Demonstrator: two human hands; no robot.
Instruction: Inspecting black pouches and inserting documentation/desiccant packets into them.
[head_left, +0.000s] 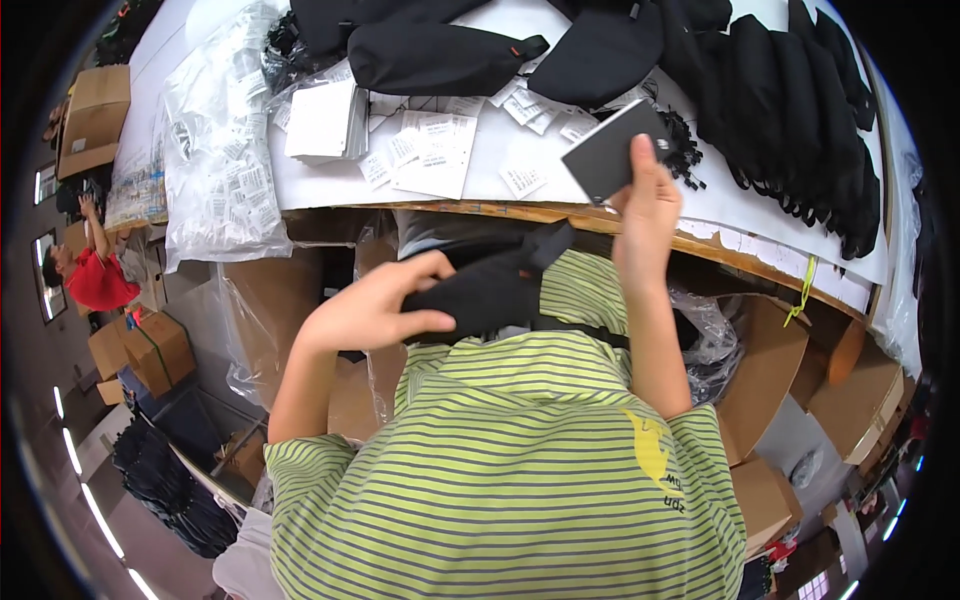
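My left hand grips a black fabric pouch by its left end, just below the table's front edge. A small orange tab shows near the pouch's other end. Raised over the table's edge, my right hand pinches a flat black card with a pale edge, thumb on top. Whether it is one card or a few together I cannot tell. Beyond it, another black pouch with an orange tab lies on the table. A stack of white cards sits to the left, with loose printed labels beside it.
The white table has a worn wooden front edge. Black pouches are heaped at the right. A clear plastic bag of labels hangs over the left edge. Cardboard boxes stand below. Far left, a person in red works.
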